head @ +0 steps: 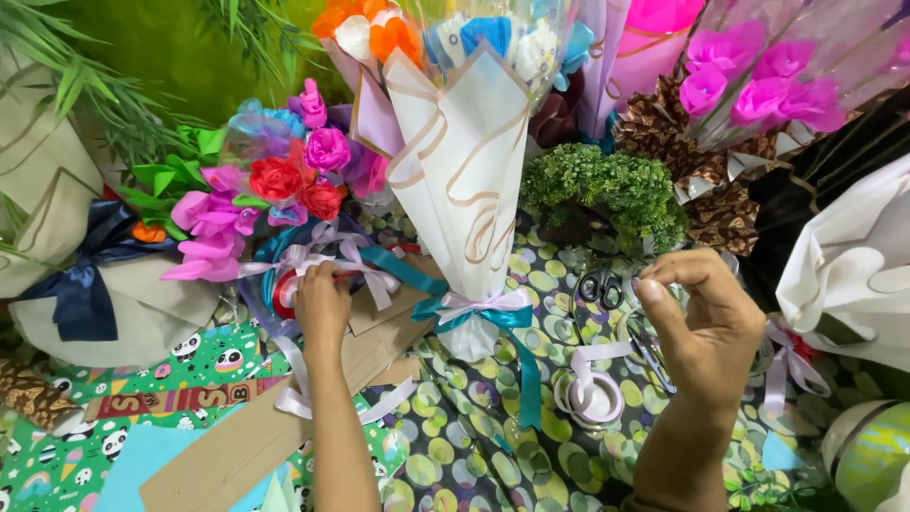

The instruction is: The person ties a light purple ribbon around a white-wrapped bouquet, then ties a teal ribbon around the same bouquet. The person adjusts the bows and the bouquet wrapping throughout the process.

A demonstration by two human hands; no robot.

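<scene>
Lilac ribbon [327, 248]: pale satin, tied in bow at neck of pink-and-red paper flower bouquet [270, 190]; loose tails trail down over cardboard. Bouquet lies tilted on bench, left of middle, blooms toward far-left corner, stems wrapped in clear film.

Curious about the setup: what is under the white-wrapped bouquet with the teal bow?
The white-wrapped bouquet lies on dotted green wrapping paper, beside brown cardboard. What lies directly beneath it is covered.
</scene>
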